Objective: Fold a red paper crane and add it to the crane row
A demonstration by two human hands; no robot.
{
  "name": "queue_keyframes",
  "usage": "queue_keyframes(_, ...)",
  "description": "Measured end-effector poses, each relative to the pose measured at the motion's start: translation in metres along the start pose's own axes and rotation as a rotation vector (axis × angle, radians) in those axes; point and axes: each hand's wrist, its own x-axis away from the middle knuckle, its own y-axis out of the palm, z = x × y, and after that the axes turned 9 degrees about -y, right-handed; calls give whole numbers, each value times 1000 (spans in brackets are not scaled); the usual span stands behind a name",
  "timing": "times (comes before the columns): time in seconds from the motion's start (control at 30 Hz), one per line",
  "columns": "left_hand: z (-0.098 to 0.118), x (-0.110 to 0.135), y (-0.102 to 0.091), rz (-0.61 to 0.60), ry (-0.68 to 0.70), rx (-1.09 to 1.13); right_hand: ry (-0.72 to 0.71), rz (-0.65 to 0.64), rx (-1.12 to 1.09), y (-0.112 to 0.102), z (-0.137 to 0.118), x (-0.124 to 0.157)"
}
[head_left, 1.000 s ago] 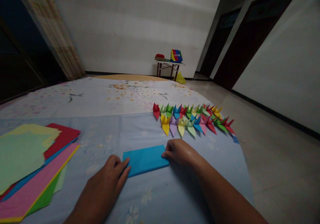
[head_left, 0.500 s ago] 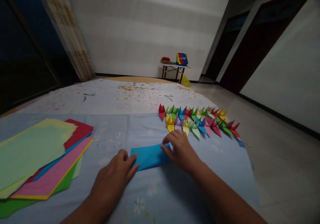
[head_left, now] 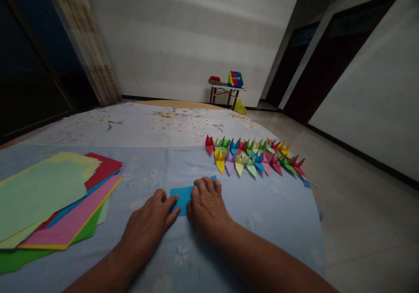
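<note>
A folded strip of blue paper (head_left: 184, 196) lies on the cloth in front of me. At its left end, the thumb and forefinger of my left hand (head_left: 146, 220) hold it down. My right hand (head_left: 209, 205) rests over the middle and right part of the strip with curled fingers pressing on it. Much of the paper is hidden under this hand; a blue corner shows beyond the fingertips.
Folded paper cranes (head_left: 240, 164) in several colours stand in two rows at the right. A fanned stack of coloured paper sheets (head_left: 42, 192) lies at the left. Beyond the round table stands a small table (head_left: 225, 87) with a colourful box (head_left: 235, 79).
My right hand has moved left from the strip's right end onto its middle and now covers more of it. The left hand has stayed at the left end. The view has shifted slightly.
</note>
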Motion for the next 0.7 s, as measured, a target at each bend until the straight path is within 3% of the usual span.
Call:
queue_keyframes(0.3, -3, 2, 3, 16, 9, 51, 166, -34, 61, -15, 51, 46)
queue_keyframes(0.43, -4, 1, 4, 30, 21, 53, 194, -10, 86, -28, 67, 51)
queue_keyframes(0.6, -2, 2, 3, 40, 19, 24, 123, 122, 15, -36, 47, 26)
queue_keyframes(0.7, -1, 1, 3, 38, 12, -1, 58, 73, -26, -24, 30, 16)
